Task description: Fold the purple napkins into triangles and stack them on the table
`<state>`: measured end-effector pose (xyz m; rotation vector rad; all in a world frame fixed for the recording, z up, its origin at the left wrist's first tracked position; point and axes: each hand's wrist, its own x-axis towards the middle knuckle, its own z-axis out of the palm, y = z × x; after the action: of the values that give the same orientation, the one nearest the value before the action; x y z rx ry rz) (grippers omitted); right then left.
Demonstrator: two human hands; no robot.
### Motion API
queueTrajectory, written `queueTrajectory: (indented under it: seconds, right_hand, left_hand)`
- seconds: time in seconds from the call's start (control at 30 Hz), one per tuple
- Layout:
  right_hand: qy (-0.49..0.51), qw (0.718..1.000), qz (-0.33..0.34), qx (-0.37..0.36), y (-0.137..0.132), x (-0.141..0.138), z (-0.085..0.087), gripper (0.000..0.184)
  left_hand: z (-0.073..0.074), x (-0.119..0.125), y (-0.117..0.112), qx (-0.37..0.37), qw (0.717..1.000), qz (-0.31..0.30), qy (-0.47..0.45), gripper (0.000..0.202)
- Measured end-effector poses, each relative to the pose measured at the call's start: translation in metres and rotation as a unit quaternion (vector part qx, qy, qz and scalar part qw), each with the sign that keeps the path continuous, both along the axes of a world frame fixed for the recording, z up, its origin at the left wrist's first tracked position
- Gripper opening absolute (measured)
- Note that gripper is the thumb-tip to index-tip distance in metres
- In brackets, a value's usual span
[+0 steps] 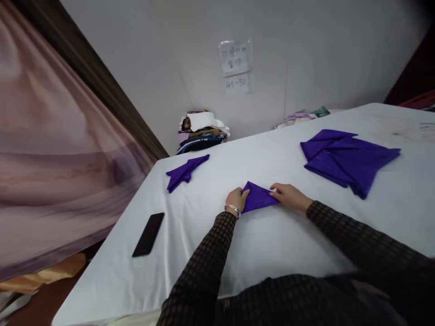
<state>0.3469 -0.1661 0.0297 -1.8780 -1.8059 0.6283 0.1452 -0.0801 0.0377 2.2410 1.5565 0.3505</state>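
A small purple napkin [257, 197], folded into a triangle, lies on the white table [272, 244] in front of me. My left hand [237, 199], with a bracelet at the wrist, pinches its left edge with curled fingers. At the napkin's right corner rests my right hand [288, 195], fingers pressed together on the cloth. Both sleeves are dark and checked.
A folded purple napkin [185, 172] lies at the far left of the table. A stack of flat purple napkins [350, 159] sits at the right. A black phone [148, 234] lies near the left edge. Piled clothes [201, 130] sit by the wall; a pink curtain [57, 149] hangs left.
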Motion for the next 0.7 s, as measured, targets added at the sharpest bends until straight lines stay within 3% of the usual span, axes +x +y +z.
queueTrajectory:
  seconds: [0.1, 0.23, 0.33, 0.4, 0.6, 0.7]
  right_hand:
    - [-0.153, 0.988, -0.025, 0.011, -0.005, -0.002, -0.011, 0.031]
    - [-0.220, 0.975, -0.028, 0.002, -0.010, -0.007, -0.012, 0.037]
    - [-0.230, 0.973, -0.025, 0.007, -0.010, -0.008, -0.013, 0.035]
    - [-0.235, 0.972, -0.025, 0.013, -0.010, -0.007, -0.015, 0.034]
    - [-0.210, 0.975, -0.020, 0.076, -0.012, -0.007, -0.012, 0.030]
    - [-0.127, 0.981, 0.041, 0.141, -0.011, -0.027, -0.001, 0.032]
  left_hand:
    - [-0.012, 0.007, -0.003, 0.001, 1.000, 0.015, 0.025, 0.037]
    - [-0.012, 0.005, -0.014, 0.078, 0.996, -0.015, 0.039, 0.042]
    - [-0.013, 0.002, -0.026, 0.136, 0.980, -0.137, 0.048, 0.049]
    - [-0.019, 0.002, -0.031, 0.121, 0.968, -0.204, 0.078, 0.055]
    - [-0.036, 0.003, -0.030, 0.082, 0.962, -0.225, 0.130, 0.064]
    - [-0.038, 0.001, -0.027, 0.085, 0.960, -0.226, 0.142, 0.061]
